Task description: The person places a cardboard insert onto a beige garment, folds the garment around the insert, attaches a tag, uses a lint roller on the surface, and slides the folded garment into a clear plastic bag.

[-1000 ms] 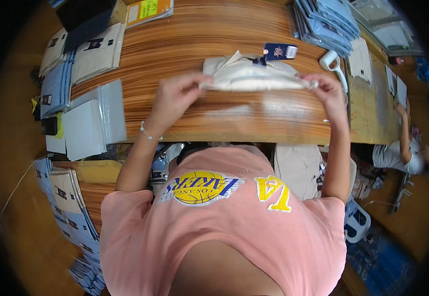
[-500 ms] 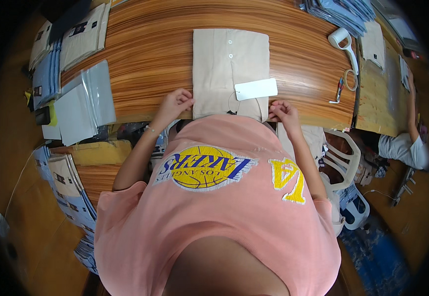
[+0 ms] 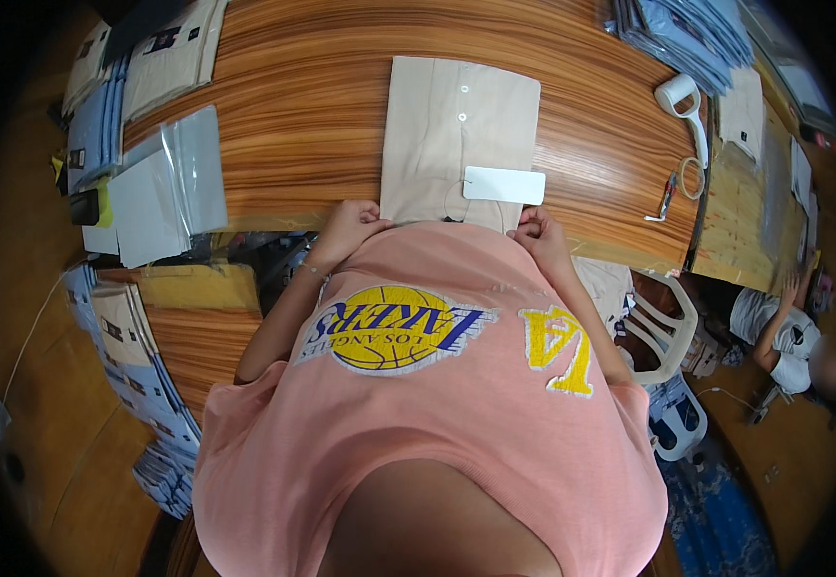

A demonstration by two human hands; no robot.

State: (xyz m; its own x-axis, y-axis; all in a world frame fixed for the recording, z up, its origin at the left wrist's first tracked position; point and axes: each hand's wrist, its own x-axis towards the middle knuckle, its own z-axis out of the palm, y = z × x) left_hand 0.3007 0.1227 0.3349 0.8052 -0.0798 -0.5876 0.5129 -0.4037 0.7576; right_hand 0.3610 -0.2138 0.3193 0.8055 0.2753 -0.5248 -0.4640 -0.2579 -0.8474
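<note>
A: Where's the beige garment [image 3: 423, 135]?
B: Flat on the wood-grain tabletop [image 3: 302, 125], dead centre, folded to a neat oblong; near end at table's front edge, partly hidden by wearer's pink shirt [image 3: 418, 423]

A: Details?
B: 2 white buttons in a line toward far end, seam running down from them. White tag [image 3: 504, 187] lies across near R part, blank side up, its R end past the cloth's edge; thin cord loops off its L end

A: L hand [image 3: 355, 223]?
B: At near L corner of cloth, fingers bent, tips drawn in narrow, touching the edge. Can't tell if cloth is pinched betw. them

A: R hand [image 3: 538, 231]?
B: Same pose, near R corner, just below tag; fingers curled, narrow. Grip on cloth: can't tell either

A: Rest of table?
B: R side: white handheld scanner [image 3: 677, 94], tape ring [image 3: 691, 179] nr it, small cutter-like tool [image 3: 669, 197] just beside ring. Far R: pile of blue bagged garments [image 3: 682, 43]. L side: clear bags [image 3: 197, 159] w/ white sheets [image 3: 153, 207] next to them; bagged beige stack [image 3: 170, 58] beyond

A: Anyone else?
B: Co-worker [image 3: 773, 327] in white top, far R, arm toward the next table
</note>
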